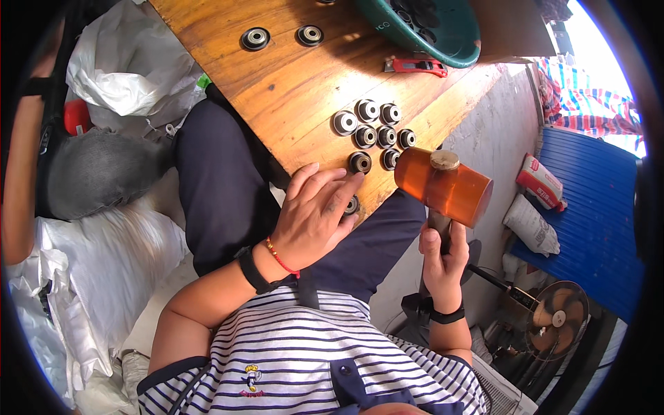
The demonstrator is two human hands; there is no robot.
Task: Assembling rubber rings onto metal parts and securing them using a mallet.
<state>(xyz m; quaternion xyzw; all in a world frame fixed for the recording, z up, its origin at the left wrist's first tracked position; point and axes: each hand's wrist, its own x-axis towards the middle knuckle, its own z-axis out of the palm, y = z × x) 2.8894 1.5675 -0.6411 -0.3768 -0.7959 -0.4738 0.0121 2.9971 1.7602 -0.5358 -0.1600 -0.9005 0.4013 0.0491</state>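
My right hand (pixel 441 257) grips the dark handle of a mallet with an amber, translucent cylinder head (pixel 444 185), raised beside the near corner of the wooden table (pixel 290 83). My left hand (pixel 315 214) rests on the table's near edge, fingers on a small round black-and-silver roller part (pixel 352 205). Just beyond its fingertips sits a cluster of several similar round parts (pixel 373 131), standing close together.
Two more round parts (pixel 255 38) (pixel 310 34) lie farther back on the table. A green plastic basin (pixel 443 34) holding dark parts and a red utility knife (pixel 415 66) sit at the far right. White sacks (pixel 131 69) lie left; a fan (pixel 557 318) stands lower right.
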